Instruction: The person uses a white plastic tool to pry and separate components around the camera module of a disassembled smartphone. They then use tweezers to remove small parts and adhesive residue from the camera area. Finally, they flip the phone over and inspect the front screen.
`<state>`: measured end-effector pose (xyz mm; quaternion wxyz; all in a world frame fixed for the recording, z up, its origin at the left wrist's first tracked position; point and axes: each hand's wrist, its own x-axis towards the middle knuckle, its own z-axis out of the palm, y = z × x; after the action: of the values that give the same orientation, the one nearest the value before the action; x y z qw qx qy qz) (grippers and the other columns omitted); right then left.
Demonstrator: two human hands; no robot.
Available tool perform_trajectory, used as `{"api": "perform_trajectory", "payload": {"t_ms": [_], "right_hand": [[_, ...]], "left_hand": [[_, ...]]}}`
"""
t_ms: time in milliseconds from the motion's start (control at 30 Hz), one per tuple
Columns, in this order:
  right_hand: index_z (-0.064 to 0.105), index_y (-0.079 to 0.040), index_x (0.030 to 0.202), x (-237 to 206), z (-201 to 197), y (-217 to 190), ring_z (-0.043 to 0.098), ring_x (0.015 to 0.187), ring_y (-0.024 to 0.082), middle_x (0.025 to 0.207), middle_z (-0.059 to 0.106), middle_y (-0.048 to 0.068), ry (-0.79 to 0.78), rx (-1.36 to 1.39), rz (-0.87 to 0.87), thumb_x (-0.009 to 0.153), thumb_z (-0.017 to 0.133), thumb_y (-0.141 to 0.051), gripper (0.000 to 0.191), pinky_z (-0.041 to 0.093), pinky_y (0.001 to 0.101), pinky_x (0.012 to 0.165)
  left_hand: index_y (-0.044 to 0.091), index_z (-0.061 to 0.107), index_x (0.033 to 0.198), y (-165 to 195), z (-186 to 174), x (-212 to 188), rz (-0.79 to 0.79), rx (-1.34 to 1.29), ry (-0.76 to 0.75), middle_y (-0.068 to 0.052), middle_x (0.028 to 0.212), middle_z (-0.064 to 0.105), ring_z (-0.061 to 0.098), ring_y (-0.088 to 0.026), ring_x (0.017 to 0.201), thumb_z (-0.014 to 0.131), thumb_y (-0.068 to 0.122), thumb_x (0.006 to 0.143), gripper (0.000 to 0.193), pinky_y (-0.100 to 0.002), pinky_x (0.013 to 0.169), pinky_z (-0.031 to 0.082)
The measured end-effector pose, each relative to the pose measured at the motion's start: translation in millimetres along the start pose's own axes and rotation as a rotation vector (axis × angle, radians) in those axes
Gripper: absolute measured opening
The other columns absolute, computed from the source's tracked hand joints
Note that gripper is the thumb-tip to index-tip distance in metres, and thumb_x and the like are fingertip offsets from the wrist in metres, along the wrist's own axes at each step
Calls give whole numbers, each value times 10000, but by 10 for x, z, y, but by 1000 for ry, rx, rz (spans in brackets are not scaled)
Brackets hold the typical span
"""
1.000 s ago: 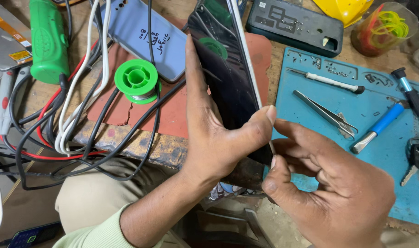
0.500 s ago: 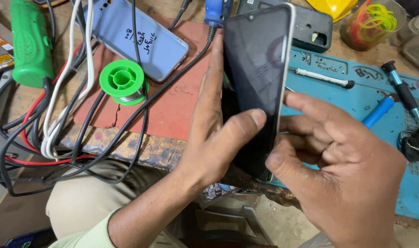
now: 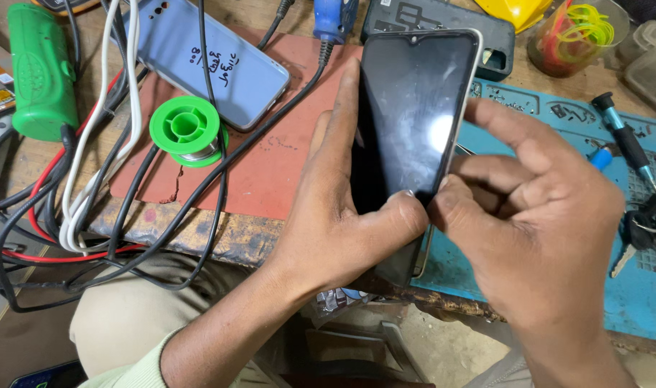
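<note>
A black smartphone with a dark, smudged screen and a pale frame stands tilted above the bench edge, screen toward me. My left hand wraps it from the left, thumb pressed across the lower screen and fingers behind. My right hand comes in from the right, its thumb and fingertips pinching the phone's lower right edge beside the left thumb.
A red mat carries a green solder spool and a light blue phone lying face down. Tangled cables and a green device lie left. A blue work mat with a screwdriver and keys is right.
The phone has turned from edge-on to screen facing me and stands more upright. My right hand has closed in on its lower right edge.
</note>
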<state>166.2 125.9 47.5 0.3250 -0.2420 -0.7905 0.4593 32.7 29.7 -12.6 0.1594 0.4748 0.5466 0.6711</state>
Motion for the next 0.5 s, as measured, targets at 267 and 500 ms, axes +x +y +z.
{"api": "perform_trajectory", "payload": {"t_ms": [267,500], "right_hand": [[462,83,1497,70,-73,78,715,804,150,1212,759,270,-61,37,-93,930,698,5,619,525,167,604],[432,29,1483,278,-138,183,722,1108,238,1266,642,241,-99,423,-23,889,618,48,622,710,404,826]], "left_hand": [[-108,86,1652,68,-31,30,-53,77,-48,-239,1456,458,500,-331,1488,792,262,797,1170,-401,1278,416],[-138,110,1616,88,-121,115,-101,139,-175,-251,1391,480,514,-355,1353,829,342,702,1258,-397,1143,449]]}}
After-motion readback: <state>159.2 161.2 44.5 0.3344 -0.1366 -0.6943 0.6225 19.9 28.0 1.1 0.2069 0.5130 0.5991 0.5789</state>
